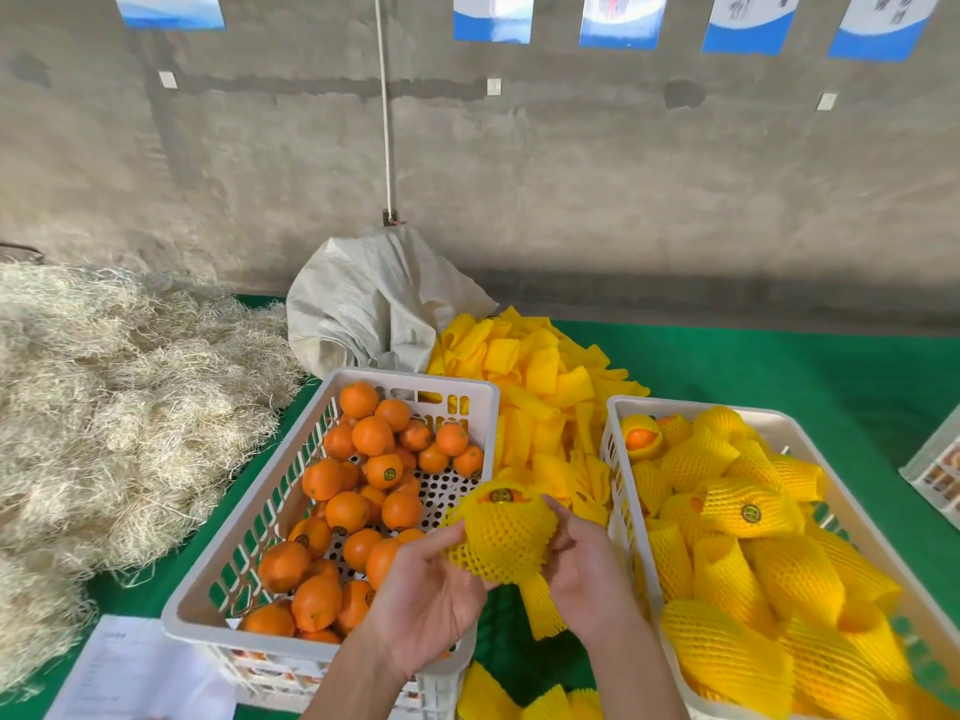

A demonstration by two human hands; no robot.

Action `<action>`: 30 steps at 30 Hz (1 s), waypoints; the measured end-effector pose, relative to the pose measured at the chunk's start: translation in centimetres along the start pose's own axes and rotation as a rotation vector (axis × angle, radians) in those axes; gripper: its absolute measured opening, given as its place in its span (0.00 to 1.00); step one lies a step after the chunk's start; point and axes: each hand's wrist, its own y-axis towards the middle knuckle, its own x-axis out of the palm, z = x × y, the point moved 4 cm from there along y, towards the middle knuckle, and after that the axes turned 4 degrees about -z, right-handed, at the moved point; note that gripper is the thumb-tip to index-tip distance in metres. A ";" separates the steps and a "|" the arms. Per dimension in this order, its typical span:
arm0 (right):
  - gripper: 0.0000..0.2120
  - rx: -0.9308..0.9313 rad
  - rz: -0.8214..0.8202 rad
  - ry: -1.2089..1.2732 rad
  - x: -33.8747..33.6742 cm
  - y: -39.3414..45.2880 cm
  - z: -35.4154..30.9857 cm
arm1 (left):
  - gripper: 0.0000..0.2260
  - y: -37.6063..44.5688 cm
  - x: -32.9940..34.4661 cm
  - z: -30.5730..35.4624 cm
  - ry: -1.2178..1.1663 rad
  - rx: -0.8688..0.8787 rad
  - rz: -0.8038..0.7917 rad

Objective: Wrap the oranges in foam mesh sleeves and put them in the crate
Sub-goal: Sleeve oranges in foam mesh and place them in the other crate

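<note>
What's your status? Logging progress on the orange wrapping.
Left hand and right hand both grip one sleeved orange between the crates. Sleeve nearly on. Right crate open, nothing in the way.

Surface: table with green cloth, running from the grey wall toward the viewer.

- 12 o'clock, far edge: crumpled white woven sack, against the wall.
- 1 o'clock, just beside the sack: heap of loose yellow foam sleeves, trailing down between the two crates.
- 9 o'clock: large pile of pale straw-like packing fibre.
- Centre, 6 to 11 o'clock: white slotted crate of bare oranges.
- 3 to 5 o'clock: second white crate of sleeved oranges.
- 7 o'clock, near edge: white printed paper sheet.
- 6 o'clock: a few more yellow sleeves.
- 3 o'clock, right edge: corner of a printed box.
</note>
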 end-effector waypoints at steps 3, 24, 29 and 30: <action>0.14 -0.073 0.040 -0.074 0.1 -0.4 -0.1 | 0.21 0.6 0.5 -0.6 0.062 0.035 0.013; 0.23 -0.643 0.552 -0.681 -11.2 -8.5 -7.1 | 0.07 12.0 6.2 -9.8 0.872 0.314 0.179; 0.21 -0.659 0.676 -0.879 -14.7 -10.1 -8.6 | 0.11 14.2 6.4 -11.2 1.251 0.295 0.152; 0.20 -0.646 0.661 -0.866 -15.0 -10.0 -8.7 | 0.15 14.3 6.2 -10.9 1.292 0.287 0.173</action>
